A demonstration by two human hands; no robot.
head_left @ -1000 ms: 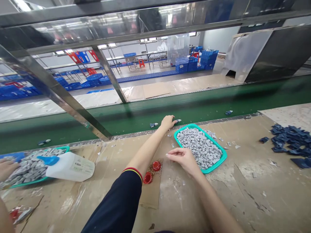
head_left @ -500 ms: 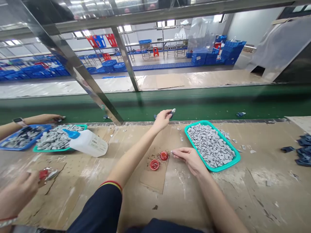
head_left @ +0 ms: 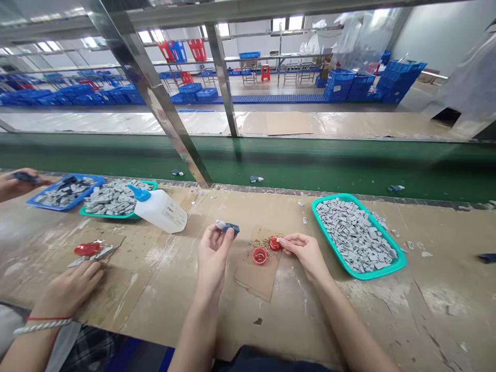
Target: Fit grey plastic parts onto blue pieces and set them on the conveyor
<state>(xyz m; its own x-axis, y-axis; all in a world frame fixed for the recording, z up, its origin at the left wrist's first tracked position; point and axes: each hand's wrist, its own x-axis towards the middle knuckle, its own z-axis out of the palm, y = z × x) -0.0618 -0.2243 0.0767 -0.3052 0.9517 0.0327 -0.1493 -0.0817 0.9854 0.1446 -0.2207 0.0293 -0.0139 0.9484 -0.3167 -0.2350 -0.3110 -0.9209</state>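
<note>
left hand (head_left: pixel 212 257) has come back from the green conveyor belt (head_left: pixel 310 166) and now stands upright over the bench, forearm rising from near the body, palm turned inward, fingers curled and thumb pressed to a blue piece with a pale grey tip (head_left: pixel 227 228), held up where the eyes can get at it. the right hand (head_left: pixel 305 253) lies lower, reaching in from the right with wrist bent and fingers drawn to a pinch right beside a red cap (head_left: pixel 275 243); whether those fingertips hold something is too small to tell. a second red cap (head_left: pixel 260 255) sits just by it, both on a cardboard pad (head_left: pixel 256 274) that seems put there to keep their reddish grit off the worn bench (head_left: pixel 445 320). a teal tray (head_left: pixel 336 258) heaped with grey pieces (head_left: pixel 354 235) lies just to the right, within easy reach of that hand. further left, a co-worker's hand (head_left: pixel 70 289) rests near a red-topped scrap of foil (head_left: pixel 87 250), another co-worker's hand (head_left: pixel 17 182) holds a dark piece beside a blue tray (head_left: pixel 65 192), and a white squeeze bottle (head_left: pixel 159 210) lies on its side against a second teal tray (head_left: pixel 116 214)
</note>
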